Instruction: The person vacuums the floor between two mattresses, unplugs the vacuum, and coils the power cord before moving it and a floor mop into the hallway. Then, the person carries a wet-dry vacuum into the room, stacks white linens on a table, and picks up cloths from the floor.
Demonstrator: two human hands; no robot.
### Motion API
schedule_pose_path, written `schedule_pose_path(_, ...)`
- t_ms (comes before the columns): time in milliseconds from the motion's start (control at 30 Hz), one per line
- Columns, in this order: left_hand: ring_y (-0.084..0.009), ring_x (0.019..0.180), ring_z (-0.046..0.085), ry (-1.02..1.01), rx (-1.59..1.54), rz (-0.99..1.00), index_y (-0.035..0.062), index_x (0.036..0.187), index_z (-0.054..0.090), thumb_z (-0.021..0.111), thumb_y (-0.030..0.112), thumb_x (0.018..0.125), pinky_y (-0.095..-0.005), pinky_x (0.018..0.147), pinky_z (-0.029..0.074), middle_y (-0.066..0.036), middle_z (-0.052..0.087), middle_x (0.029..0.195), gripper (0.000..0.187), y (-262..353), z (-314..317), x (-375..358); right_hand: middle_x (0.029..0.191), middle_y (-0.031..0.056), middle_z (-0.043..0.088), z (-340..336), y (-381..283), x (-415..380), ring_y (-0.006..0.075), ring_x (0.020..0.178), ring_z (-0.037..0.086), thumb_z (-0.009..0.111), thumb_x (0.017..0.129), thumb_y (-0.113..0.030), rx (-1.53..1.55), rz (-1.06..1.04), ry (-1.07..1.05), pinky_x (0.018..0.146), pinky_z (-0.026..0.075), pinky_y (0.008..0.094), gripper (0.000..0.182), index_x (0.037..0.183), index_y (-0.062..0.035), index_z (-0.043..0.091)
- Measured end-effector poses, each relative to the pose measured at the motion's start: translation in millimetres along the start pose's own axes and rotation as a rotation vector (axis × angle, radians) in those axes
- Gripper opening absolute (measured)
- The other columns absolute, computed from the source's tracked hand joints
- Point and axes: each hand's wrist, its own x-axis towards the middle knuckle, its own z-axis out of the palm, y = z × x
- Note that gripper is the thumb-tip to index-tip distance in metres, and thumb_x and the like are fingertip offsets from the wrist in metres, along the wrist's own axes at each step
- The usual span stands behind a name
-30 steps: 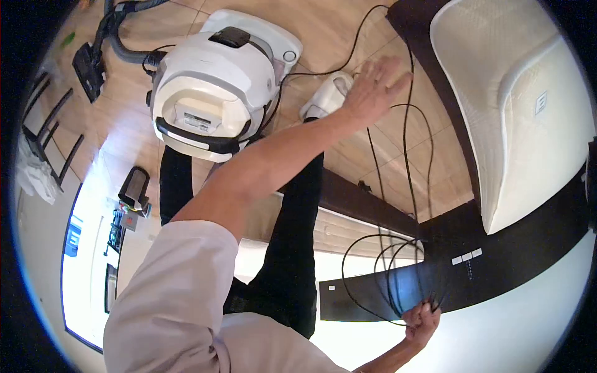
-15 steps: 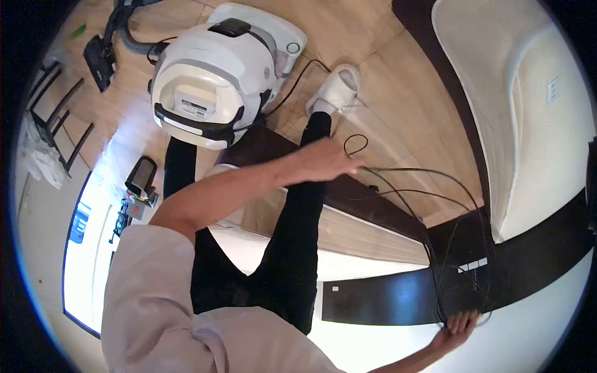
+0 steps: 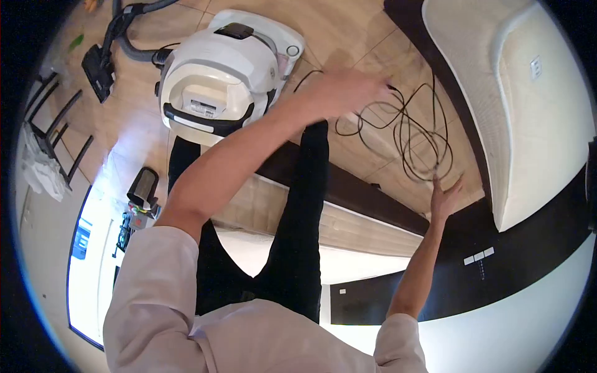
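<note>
My left hand (image 3: 357,93) is smeared by motion above the tiled floor, with a dark end of the black cord (image 3: 404,113) at its fingertips. From there the cord spreads in several loose loops towards the right. Near the lower end of these loops is my right hand (image 3: 444,198), its fingers spread and holding nothing. A white vacuum cleaner (image 3: 217,81) stands left of my left hand, and a short stretch of cord shows between them.
A black floor nozzle (image 3: 99,71) and grey hose (image 3: 134,45) lie at upper left. Below them is a dark bin (image 3: 143,188). One mattress (image 3: 373,227) lies beside my legs; another (image 3: 528,124) is at right. A dark panel (image 3: 398,298) borders the wall.
My left hand has moved up and right. My right hand has gone up from the lower right and opened, letting go of the cord. The loops now lie higher, over the floor.
</note>
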Motion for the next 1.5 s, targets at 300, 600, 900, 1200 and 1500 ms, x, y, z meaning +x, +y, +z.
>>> schedule_pose_path(300,-0.0325,0.077,0.068,0.124,-0.018,0.434,0.0093,0.088,0.068,0.062,0.028,0.085,-0.0493,0.07,0.052,-0.009,0.068,0.077,0.02,96,8,16,0.084,0.0077,0.065,-135,-74,28,0.0163,0.085,0.061,0.064,0.087,-0.013,0.513,-0.043,-0.345,0.095,0.047,0.0382,0.02,0.094,0.006,0.066)
schedule_pose_path(600,-0.0366,0.072,0.066,-0.382,-0.089,0.058,0.0092,0.088,0.063,0.056,0.03,0.09,-0.0501,0.065,0.05,-0.016,0.065,0.073,0.022,65,27,-130,0.094,0.0082,0.067,-244,75,10,0.0167,0.086,0.062,0.054,0.101,-0.026,0.257,0.348,0.56,0.072,0.051,0.0291,0.032,0.106,0.0024,0.067)
schedule_pose_path(900,-0.0172,0.084,0.062,0.547,-1.365,-0.624,0.002,0.095,0.059,0.043,0.022,0.104,-0.0349,0.071,0.052,-0.007,0.063,0.09,0.027,131,-27,-310,0.086,0.0146,0.071,-176,-164,-124,0.0323,0.074,0.068,0.06,0.084,-0.015,0.21,-0.62,-0.743,0.066,0.053,0.0437,0.021,0.099,-0.0116,0.074)
schedule_pose_path(1200,-0.0175,0.075,0.061,0.216,-0.523,-0.279,0.0012,0.081,0.063,0.053,0.019,0.093,-0.0332,0.075,0.05,-0.004,0.063,0.072,0.024,204,-125,-448,0.071,0.0126,0.065,-250,-236,-142,0.0342,0.072,0.064,0.073,0.077,-0.038,0.025,-0.771,-0.614,0.066,0.051,0.0404,0.032,0.076,-0.0072,0.067)
schedule_pose_path(1500,-0.0188,0.073,0.056,0.906,-0.808,-0.52,0.0062,0.101,0.06,0.059,0.023,0.089,-0.0357,0.06,0.046,-0.004,0.06,0.088,0.021,86,-126,-481,0.104,0.0241,0.067,-231,-229,-158,0.0399,0.096,0.065,0.062,0.09,-0.04,-0.115,-0.706,-0.438,0.082,0.05,0.0481,0.048,0.124,-0.0056,0.059)
